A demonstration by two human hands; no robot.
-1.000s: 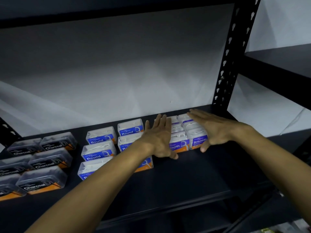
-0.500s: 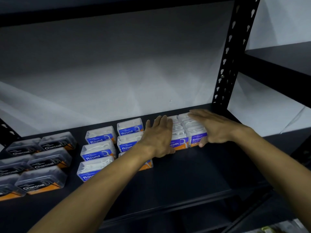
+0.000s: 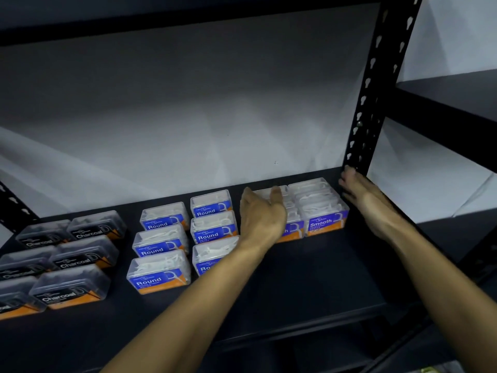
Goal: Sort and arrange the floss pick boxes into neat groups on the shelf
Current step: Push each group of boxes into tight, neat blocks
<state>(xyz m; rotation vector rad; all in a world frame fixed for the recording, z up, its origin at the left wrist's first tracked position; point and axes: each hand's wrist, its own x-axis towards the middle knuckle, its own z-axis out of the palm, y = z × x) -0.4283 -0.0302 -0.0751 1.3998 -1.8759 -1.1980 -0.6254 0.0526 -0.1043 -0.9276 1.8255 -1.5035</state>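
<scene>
Three groups of clear floss pick boxes lie on the black shelf [image 3: 309, 278]. Black-labelled Charcoal boxes [image 3: 70, 290] fill the left. Blue-labelled Round boxes [image 3: 158, 275] sit in two columns in the middle. Blue-labelled Smooth boxes [image 3: 320, 208] form a tight block at the back right. My left hand [image 3: 262, 215] stands edge-on with straight fingers against the block's left side and covers part of a label. My right hand [image 3: 361, 195] lies with straight fingers along the block's right side, beside the upright post. Neither hand holds a box.
A black perforated upright post [image 3: 373, 98] rises at the shelf's back right corner. A white wall [image 3: 188, 117] closes the back. Another dark shelf [image 3: 451, 103] juts out on the far right. Bare shelf surface stretches in front of the Smooth boxes.
Both hands have left the top of the Smooth block and spread apart to its two sides. The block now sits further back and to the right.
</scene>
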